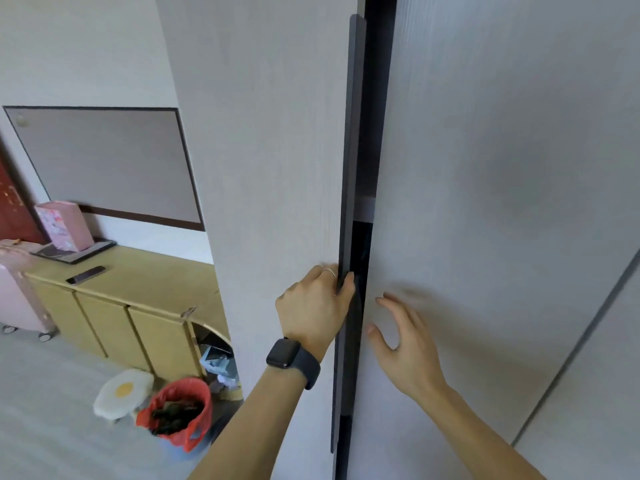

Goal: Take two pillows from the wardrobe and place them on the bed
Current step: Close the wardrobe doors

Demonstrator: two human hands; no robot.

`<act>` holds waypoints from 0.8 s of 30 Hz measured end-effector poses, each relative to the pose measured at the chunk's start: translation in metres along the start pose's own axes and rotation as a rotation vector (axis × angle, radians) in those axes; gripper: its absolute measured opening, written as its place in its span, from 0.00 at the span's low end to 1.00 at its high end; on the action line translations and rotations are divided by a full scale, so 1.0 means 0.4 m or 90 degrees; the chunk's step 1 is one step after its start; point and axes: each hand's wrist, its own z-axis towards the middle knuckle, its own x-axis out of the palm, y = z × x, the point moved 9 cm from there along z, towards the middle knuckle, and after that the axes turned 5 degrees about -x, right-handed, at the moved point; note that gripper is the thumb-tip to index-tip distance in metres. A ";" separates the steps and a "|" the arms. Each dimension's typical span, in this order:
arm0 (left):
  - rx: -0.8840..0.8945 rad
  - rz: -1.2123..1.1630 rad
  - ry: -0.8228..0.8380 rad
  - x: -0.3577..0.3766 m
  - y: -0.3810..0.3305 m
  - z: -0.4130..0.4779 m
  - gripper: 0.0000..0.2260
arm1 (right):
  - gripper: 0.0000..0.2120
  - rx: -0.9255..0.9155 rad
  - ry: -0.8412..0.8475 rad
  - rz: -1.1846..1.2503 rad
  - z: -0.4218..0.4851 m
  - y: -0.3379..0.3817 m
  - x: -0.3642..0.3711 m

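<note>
A tall pale-grey wardrobe fills the view. Its left door (277, 150) stands slightly ajar, with a long dark vertical handle strip (351, 168) along its edge. My left hand (313, 306), with a ring and a black watch on the wrist, is curled around that handle strip. My right hand (403, 337) lies with spread fingers flat against the right door (502, 168), beside the dark gap (372, 98). Inside the gap only darkness and a shelf edge show. No pillows and no bed are visible.
To the left stands a low yellow cabinet (138, 285) with a phone (86, 274) and a pink box (65, 225) on it. A pink suitcase (17, 292) is at the far left. On the floor are a red-lined waste bin (180, 410) and an egg-shaped stool (123, 393).
</note>
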 end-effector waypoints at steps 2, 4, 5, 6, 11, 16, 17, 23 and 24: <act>-0.022 -0.021 0.020 0.037 -0.013 0.010 0.23 | 0.23 -0.019 -0.013 -0.039 0.028 -0.013 -0.023; -0.020 -0.014 0.017 0.067 -0.030 0.022 0.21 | 0.23 -0.043 -0.032 -0.089 0.057 -0.017 -0.045; -0.024 -0.001 0.027 0.087 -0.032 0.030 0.19 | 0.24 -0.055 -0.045 -0.118 0.069 -0.018 -0.055; -0.029 0.015 0.040 0.110 -0.032 0.041 0.19 | 0.24 -0.069 -0.058 -0.148 0.081 -0.018 -0.064; -0.015 0.032 0.041 0.188 -0.056 0.091 0.19 | 0.33 -0.138 -0.103 -0.294 0.130 -0.023 -0.105; 0.014 0.024 0.022 0.226 -0.083 0.126 0.20 | 0.41 -0.141 -0.119 -0.454 0.188 -0.070 -0.136; 0.015 0.021 0.030 0.235 -0.082 0.130 0.20 | 0.41 -0.141 -0.120 -0.473 0.195 -0.083 -0.139; -0.002 0.026 0.031 0.272 -0.083 0.148 0.17 | 0.43 -0.175 -0.139 -0.514 0.210 -0.133 -0.139; -0.005 0.025 0.026 0.276 -0.083 0.150 0.16 | 0.43 -0.181 -0.146 -0.513 0.210 -0.136 -0.140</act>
